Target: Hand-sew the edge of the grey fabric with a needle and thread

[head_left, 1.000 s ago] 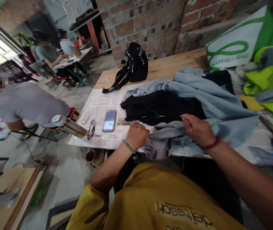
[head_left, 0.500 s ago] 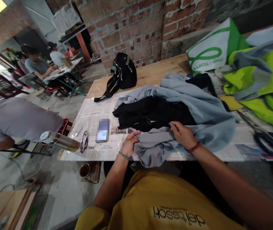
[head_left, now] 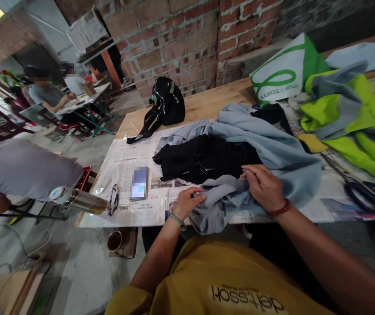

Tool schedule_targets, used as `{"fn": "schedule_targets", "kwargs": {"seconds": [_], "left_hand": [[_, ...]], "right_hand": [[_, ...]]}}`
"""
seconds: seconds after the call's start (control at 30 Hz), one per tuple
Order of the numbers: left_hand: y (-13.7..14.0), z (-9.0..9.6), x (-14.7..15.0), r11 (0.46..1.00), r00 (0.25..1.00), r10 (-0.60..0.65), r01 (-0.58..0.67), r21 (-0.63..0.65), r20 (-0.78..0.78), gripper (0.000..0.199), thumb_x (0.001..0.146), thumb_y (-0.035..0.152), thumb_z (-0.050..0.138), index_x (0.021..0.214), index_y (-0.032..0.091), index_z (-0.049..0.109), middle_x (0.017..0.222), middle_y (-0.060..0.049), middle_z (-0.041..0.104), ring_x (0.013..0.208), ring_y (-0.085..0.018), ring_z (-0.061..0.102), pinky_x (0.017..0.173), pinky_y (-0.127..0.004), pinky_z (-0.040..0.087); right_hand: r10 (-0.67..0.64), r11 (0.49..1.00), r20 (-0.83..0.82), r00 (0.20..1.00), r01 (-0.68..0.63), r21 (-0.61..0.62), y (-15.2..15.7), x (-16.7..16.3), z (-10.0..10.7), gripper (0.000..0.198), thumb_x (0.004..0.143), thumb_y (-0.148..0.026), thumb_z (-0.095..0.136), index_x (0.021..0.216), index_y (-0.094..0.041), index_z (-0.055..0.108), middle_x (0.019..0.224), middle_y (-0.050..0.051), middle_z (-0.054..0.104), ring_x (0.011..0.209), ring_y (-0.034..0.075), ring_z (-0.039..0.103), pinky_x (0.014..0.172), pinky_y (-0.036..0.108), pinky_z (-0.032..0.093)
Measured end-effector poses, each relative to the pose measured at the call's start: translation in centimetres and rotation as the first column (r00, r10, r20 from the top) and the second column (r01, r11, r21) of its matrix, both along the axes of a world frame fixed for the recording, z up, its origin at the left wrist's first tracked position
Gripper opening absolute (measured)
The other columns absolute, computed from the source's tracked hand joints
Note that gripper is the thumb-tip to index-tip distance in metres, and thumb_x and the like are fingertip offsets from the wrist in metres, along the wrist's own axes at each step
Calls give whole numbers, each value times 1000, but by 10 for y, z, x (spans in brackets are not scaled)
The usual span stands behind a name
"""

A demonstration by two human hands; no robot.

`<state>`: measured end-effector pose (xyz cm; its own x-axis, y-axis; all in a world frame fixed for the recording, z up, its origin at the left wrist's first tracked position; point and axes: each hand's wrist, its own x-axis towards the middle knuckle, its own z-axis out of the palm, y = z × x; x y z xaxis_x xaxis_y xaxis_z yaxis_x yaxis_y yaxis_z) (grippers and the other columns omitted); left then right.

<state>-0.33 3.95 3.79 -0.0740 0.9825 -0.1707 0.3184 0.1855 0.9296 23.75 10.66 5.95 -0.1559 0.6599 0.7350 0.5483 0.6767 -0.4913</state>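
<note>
Grey cloth [head_left: 220, 199] lies bunched at the table's front edge, part of it hanging over. At its left end, the fingers and thumb of my left hand [head_left: 187, 203], with a green bead bracelet at the wrist, close on the cloth. My right hand [head_left: 264, 186], wearing a red braided bracelet, is raised at the cloth's right side, its thumb and index finger pinched together. Whatever is in that pinch is too small to make out. Just behind the hands lies a black garment [head_left: 207, 157], on top of a larger spread of light blue-grey fabric [head_left: 266, 129].
Newspaper covers the table [head_left: 122, 153]. Left of the cloth are a phone [head_left: 139, 183], glasses [head_left: 113, 200] and a bottle [head_left: 77, 200]. A black bag [head_left: 169, 100] stands behind. Scissors [head_left: 361, 188], neon-yellow clothing [head_left: 361, 118] and a green-white bag [head_left: 286, 72] are rightward. Other people sit leftward.
The stretch of grey cloth held between both hands has slackened and bunched up. My right hand has shifted slightly right and my left hand rightward along the cloth. The view has tilted a little.
</note>
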Motion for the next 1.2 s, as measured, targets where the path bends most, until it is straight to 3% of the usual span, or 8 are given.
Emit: {"fn": "schedule_targets", "kwargs": {"seconds": [0.1,0.17,0.33,0.53,0.67,0.87,1.0,1.2], "left_hand": [[3,-4,-2,999,999,-6,8,-36,52,26,67,31,68,86,14,70,72,-1,63,66,-11,51,64,-23,39],[4,-6,-3,999,997,-6,9,-38,81,22,67,32,67,79,14,70,70,-1,63,64,-11,51,64,-23,39],[2,-5,-6,1000,999,-5,5,0,51,19,72,31,62,79,14,68,65,2,59,61,-10,47,61,-22,37],[-1,-7,-11,996,999,-30,26,89,42,16,78,27,54,82,15,65,72,1,58,67,-10,47,63,-21,38],[-2,-10,-12,995,996,-63,58,77,59,27,78,26,58,102,17,64,77,0,60,69,-10,50,64,-20,39],[2,-4,-12,995,995,-101,102,25,-10,36,68,31,70,102,18,68,88,-2,65,77,-13,55,73,-23,43],[5,-6,-8,992,994,-88,93,-82,63,28,68,34,68,87,14,70,74,0,64,66,-12,53,63,-22,41],[0,-8,-4,999,998,-50,50,7,27,22,70,34,65,80,14,69,71,1,63,67,-12,52,62,-21,39]], "right_hand": [[69,997,-95,993,-66,38,-18,-2,27,22,87,-16,50,105,-23,62,82,2,65,72,14,62,69,29,51],[175,984,-168,970,-179,-11,-33,-9,36,25,88,-16,49,108,-26,61,80,1,63,66,13,60,62,28,50],[354,896,-175,919,-387,-218,-56,-39,19,22,89,-22,47,106,-26,61,72,0,62,57,11,58,54,25,48],[152,773,-368,917,-342,-534,-43,-50,-21,24,90,-36,43,98,-21,61,62,-1,55,43,11,48,41,24,43],[90,699,-448,889,-377,-607,-36,-49,-31,24,88,-40,46,95,-21,60,63,-1,53,43,10,47,38,23,40],[133,716,-388,912,-359,-599,-38,-52,-40,26,88,-41,45,98,-23,61,63,-1,55,46,12,50,43,25,44],[142,732,-386,912,-359,-579,-37,-49,-44,28,90,-39,42,102,-22,60,66,0,56,46,11,50,45,25,44],[115,780,-381,917,-321,-537,-43,-42,-37,27,91,-39,40,100,-22,59,64,-1,57,46,12,52,46,26,46]]}}
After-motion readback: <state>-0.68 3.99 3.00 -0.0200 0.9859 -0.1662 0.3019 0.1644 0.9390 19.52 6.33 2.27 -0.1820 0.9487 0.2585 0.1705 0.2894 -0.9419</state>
